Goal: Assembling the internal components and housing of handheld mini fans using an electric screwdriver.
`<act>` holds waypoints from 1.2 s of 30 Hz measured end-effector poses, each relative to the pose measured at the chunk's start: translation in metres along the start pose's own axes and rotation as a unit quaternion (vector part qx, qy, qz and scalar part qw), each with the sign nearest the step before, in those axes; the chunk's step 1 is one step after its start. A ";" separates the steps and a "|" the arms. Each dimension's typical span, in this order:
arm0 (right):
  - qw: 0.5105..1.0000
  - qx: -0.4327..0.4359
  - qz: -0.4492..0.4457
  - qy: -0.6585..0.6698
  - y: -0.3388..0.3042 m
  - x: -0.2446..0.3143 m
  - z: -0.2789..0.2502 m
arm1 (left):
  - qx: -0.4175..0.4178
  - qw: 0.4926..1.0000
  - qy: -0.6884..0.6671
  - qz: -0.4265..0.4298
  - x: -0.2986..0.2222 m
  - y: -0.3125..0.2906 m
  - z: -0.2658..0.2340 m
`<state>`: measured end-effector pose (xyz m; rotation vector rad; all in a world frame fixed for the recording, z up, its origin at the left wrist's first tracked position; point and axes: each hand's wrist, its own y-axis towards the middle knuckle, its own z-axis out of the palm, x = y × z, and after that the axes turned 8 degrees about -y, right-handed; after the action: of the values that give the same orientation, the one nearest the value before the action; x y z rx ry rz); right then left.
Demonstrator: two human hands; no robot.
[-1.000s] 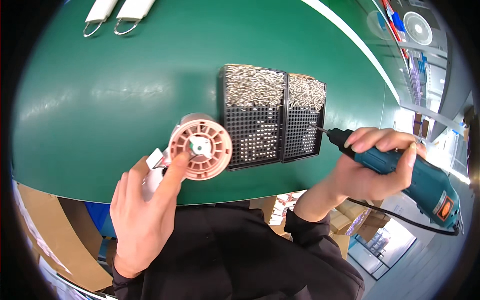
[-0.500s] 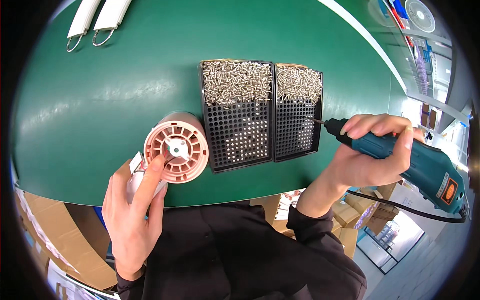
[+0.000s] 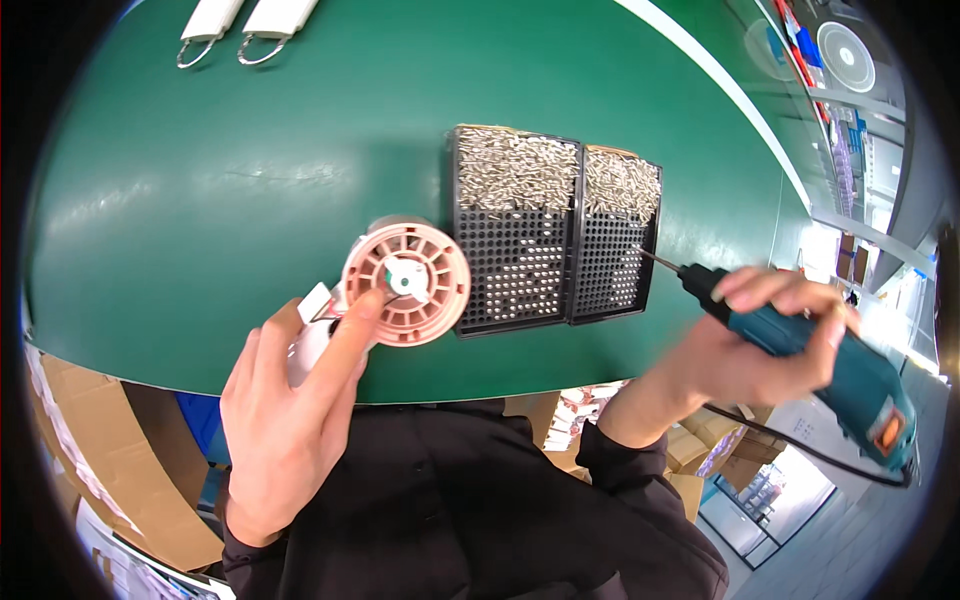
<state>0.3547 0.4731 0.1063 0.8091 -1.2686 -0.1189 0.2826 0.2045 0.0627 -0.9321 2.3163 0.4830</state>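
My left hand (image 3: 290, 400) grips a pink round plastic housing (image 3: 447, 311) by the white part joined at its lower left. The housing's open face has slots around a white hub, and my fingertips rest near that hub. A corded teal electric screwdriver (image 3: 790, 345) is in my right hand (image 3: 760, 345), which is smeared by motion. Its thin bit points left, with the tip over the right-hand black screw tray (image 3: 600, 262). Whether the tip touches a screw, I cannot tell.
A second black tray (image 3: 485, 235) adjoins the first; both have piled silver screws (image 3: 520, 170) at the far end and screws standing in holes. Two white pieces with metal loops (image 3: 270, 48) lie far left on the green table (image 3: 250, 240). Cardboard (image 3: 130, 450) stands below its left edge.
The view has shifted, so the table things appear further right. My right hand has tilted the screwdriver, its rear end lower, and more of the bit shows. The left hand keeps its grip.
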 end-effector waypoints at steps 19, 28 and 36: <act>0.946 0.318 -0.039 0.046 -0.035 0.057 0.095 | -0.005 0.999 0.017 0.041 0.017 -0.004 0.006; 0.972 0.226 -0.025 0.059 -0.058 0.030 0.120 | 0.000 0.999 0.019 0.041 0.017 -0.003 -0.001; 0.959 0.270 -0.005 0.090 -0.050 0.023 0.111 | -0.007 0.998 -0.060 0.009 0.030 -0.011 0.000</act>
<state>0.2823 0.3727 0.1022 1.2646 -1.1335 0.3024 0.2733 0.1823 0.0422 -0.8649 2.2184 0.5471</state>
